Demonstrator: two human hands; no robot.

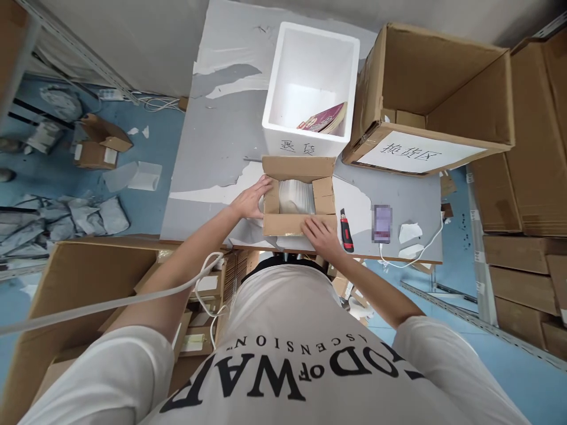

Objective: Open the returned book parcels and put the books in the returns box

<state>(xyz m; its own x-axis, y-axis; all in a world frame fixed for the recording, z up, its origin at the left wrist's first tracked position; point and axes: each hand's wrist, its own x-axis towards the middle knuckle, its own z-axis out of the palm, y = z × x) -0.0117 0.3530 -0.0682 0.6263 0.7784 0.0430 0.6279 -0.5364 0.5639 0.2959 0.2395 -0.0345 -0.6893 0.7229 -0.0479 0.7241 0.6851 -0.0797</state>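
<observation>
A small cardboard box (pixel 299 168) sits on the table with its top flaps folded outward. Inside it lies something wrapped in white padded plastic (pixel 296 198); what the wrap covers is hidden. My left hand (pixel 253 199) grips the box's left side, fingertips over the edge. On the near flap, my right hand (pixel 321 236) holds the cardboard at its right end, fingers on top and thumb mostly hidden. A red and black utility knife (pixel 346 231) rests on the table just right of the box.
Behind the box stands a white foam bin (pixel 272 88) with books (pixel 325 120) inside. A large open carton (pixel 447 127) is to its right. A phone (pixel 381 224) with a white cable (pixel 401 265) lies near the table's right end. Another big carton (pixel 39 307) stands at lower left.
</observation>
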